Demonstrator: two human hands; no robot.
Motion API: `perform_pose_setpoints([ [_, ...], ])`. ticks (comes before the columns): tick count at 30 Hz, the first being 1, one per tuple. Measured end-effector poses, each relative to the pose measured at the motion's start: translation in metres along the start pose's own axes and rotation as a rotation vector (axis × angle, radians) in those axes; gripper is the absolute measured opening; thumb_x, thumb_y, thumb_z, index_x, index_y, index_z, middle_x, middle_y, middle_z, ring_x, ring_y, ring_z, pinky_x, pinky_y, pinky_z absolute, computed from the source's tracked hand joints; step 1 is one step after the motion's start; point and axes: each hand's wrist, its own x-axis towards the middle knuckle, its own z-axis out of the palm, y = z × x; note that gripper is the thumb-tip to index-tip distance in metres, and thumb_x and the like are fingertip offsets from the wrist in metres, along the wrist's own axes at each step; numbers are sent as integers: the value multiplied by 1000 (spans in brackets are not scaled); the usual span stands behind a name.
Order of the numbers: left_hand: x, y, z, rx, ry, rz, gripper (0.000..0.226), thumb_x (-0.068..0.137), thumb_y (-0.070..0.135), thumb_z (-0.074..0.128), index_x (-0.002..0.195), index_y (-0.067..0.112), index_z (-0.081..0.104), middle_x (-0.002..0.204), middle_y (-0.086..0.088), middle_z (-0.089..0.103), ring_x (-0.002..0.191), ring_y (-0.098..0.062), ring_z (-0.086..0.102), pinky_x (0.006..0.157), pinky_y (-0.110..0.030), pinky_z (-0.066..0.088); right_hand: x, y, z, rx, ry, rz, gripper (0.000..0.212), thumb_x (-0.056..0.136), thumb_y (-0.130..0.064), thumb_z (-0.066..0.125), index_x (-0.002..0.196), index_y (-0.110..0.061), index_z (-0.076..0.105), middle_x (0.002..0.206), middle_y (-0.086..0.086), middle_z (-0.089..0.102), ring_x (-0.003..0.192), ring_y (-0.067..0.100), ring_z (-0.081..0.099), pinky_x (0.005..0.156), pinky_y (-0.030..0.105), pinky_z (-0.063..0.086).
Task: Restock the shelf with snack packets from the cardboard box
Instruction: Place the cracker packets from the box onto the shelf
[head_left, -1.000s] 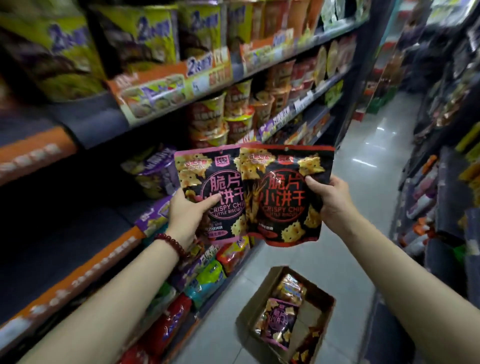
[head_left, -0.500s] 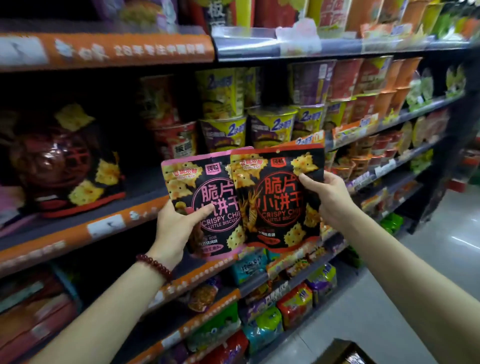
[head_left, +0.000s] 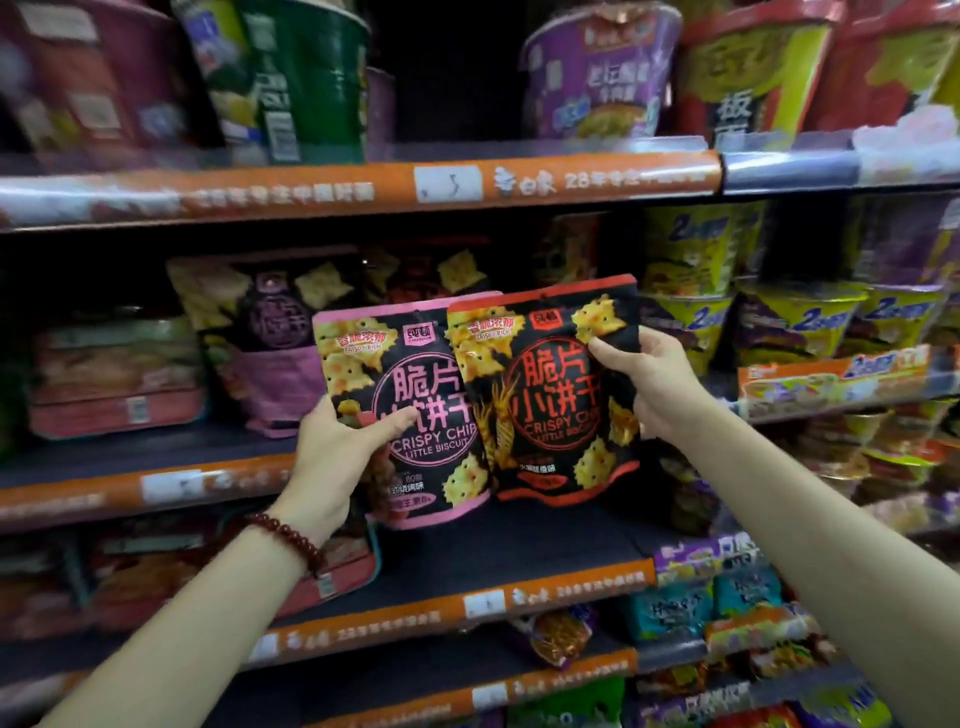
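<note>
My left hand (head_left: 343, 457) grips the lower left edge of a black biscuit packet with pink trim (head_left: 410, 395). My right hand (head_left: 654, 384) holds the right edge of a black packet with red trim (head_left: 540, 395), which overlaps the pink one. Both packets are upright in front of the middle shelf (head_left: 156, 488). Behind them on that shelf stand matching packets, a pink-trimmed one (head_left: 270, 338) and a darker one (head_left: 431, 270). The cardboard box is out of view.
Instant noodle cups fill the top shelf (head_left: 602, 73) and the right part of the middle shelf (head_left: 800, 322). Pinkish packs (head_left: 114, 379) lie at the left. Lower shelves (head_left: 415, 608) hold assorted snack bags. A bare stretch of shelf lies below the held packets.
The view has swung left and up from the aisle and box to face the shelves closely. Both hands still hold the two packets, now nearer the middle shelf.
</note>
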Motion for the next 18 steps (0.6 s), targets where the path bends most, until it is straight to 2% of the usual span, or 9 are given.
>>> perform_pose_setpoints([
  [4,14,14,-48,10,81,37,37,68,14,81,94,28,59,97,5,71,90,-11,68,76,-32,54,15,-10,53,38,-70,-22,24,87,-9,64,102,9,60,91,12,69,86,23,67,82,38,56],
  [8,32,29,-89,2,131,63,36,69,15,80,94,27,59,99,4,71,92,-12,67,80,-36,55,27,-18,94,91,-106,-51,3,87,-8,64,86,-6,66,88,7,71,87,22,67,80,35,54],
  [13,60,43,-121,41,161,108,35,67,15,81,92,27,59,102,2,70,97,-18,66,86,-42,54,35,-22,124,130,-64,-146,11,87,-7,64,81,-15,69,79,-4,73,79,11,69,70,26,53],
  [18,72,36,-122,131,207,143,39,71,18,80,101,19,55,104,-6,67,94,-21,64,83,-47,55,37,-8,124,133,25,-172,10,86,-9,66,81,-17,67,87,-2,72,83,10,69,72,27,52],
])
